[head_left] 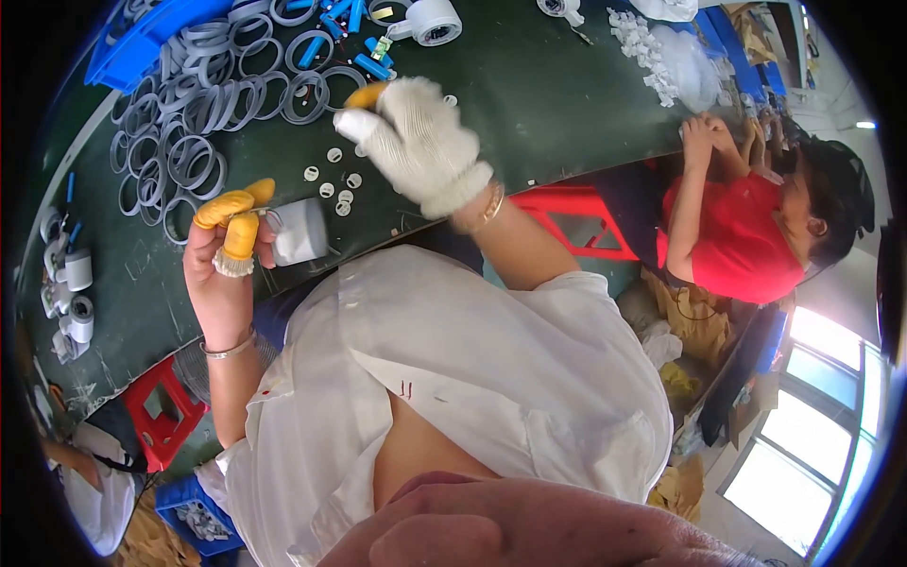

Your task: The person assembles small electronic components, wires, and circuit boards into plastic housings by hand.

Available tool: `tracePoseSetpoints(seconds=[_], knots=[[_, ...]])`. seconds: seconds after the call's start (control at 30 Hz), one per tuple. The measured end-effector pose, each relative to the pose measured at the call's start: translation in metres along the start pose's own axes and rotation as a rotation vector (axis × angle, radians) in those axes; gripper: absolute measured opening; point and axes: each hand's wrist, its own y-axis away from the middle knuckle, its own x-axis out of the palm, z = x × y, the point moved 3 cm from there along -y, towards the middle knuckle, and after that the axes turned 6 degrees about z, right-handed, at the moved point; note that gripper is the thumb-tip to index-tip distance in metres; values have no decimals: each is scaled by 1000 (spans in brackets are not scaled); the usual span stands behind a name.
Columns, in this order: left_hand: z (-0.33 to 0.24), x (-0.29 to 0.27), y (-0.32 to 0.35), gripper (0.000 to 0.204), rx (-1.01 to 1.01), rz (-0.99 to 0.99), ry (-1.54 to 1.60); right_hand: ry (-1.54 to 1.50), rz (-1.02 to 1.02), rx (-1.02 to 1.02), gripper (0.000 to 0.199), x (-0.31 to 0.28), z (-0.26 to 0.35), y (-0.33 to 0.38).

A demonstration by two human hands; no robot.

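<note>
My left hand, with yellow covers on some fingers, is closed around the left end of a white cylindrical housing near the table's front edge. Its fingertips partly hide that end. My right hand, in a white knit glove with one yellow fingertip, is over the table, slightly blurred. Its thumb and yellow-tipped finger stretch left, apart, and nothing shows between them. Beside the gloved fingers lie grey rings. Several small white discs are scattered between my two hands.
A blue bin stands far left behind the piled rings. Blue cylindrical cells and a white housing with a side arm lie at the back. White assemblies line the left edge. A co-worker in red sits at right by a red stool.
</note>
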Motion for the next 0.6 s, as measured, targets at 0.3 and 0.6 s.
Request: tracePoseSetpoints(seconds=[0.3,0.6], knots=[[-5,-15,-6,30,-24,-37,-39,491,283,-197,17,-22,-27,27],[-4,-15,-15,31,-66,3,-169,352,82,93,34,-35,-26,14]])
